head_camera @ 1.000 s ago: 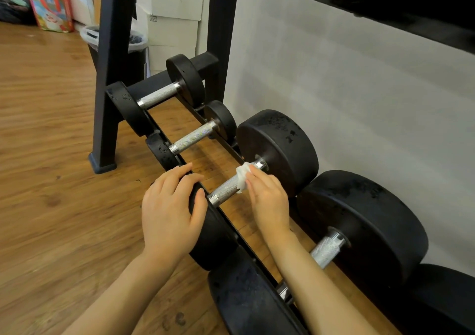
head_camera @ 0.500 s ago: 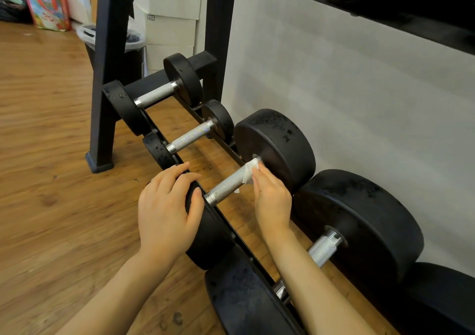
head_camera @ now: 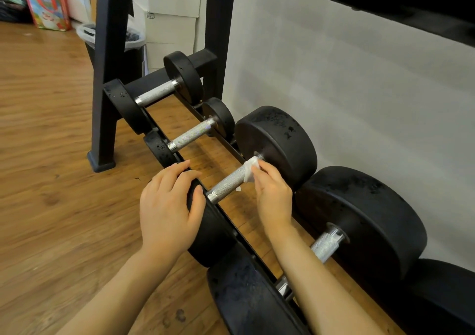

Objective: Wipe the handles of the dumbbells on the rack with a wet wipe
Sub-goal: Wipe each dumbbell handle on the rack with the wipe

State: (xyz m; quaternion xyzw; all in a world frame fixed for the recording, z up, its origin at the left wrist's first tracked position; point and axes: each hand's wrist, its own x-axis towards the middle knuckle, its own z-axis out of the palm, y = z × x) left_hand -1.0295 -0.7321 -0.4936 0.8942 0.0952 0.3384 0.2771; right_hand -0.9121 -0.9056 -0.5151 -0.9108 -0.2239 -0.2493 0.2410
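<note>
The wet wipe (head_camera: pixel 249 169) sits bunched on the far end of the knurled handle (head_camera: pixel 228 182) of the third dumbbell, pinched there by the right hand (head_camera: pixel 273 195), so the wiping of this handle appears under way. The next move likely calls for drawing the wipe along the bar toward the left hand (head_camera: pixel 168 206), which lies draped, fingers loosely curved, over the near weight plate (head_camera: pixel 213 231), steadying it.

Dumbbells lie side by side along the rack (head_camera: pixel 195 113). The left hand (head_camera: pixel 168 211) rests on the near weight (head_camera: pixel 213 234) of the third dumbbell; the right hand (head_camera: pixel 272 195) holds the wipe (head_camera: pixel 248 171) on its handle (head_camera: pixel 228 184), beside the far weight (head_camera: pixel 280 141).
</note>
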